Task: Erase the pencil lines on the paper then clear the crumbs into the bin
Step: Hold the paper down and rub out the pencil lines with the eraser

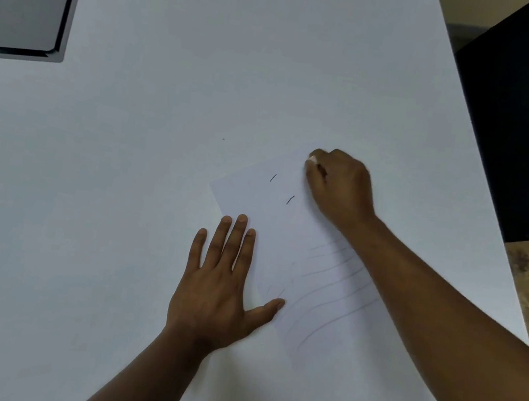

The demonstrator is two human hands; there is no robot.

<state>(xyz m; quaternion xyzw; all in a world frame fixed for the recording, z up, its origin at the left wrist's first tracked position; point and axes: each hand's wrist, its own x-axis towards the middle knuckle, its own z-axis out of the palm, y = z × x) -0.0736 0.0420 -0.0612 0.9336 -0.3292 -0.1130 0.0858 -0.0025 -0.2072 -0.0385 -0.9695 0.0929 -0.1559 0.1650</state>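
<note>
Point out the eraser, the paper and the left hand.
eraser (313, 159), head view, white tip showing between the right hand's fingers.
paper (250, 194), head view, bare area near its far left corner.
left hand (218, 283), head view, back of the hand.

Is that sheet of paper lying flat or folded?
Flat: the paper lies spread on the table, the left hand pressing its edge.

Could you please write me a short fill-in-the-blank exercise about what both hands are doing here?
1. The left hand presses ____ on the white paper sheet.
2. The right hand pinches a small white ____ at the sheet's far end.
3. Between the hands, ____ short dark pencil marks remain.
4. Everything rests on the white ____.

Missing: flat; eraser; two; table
</note>
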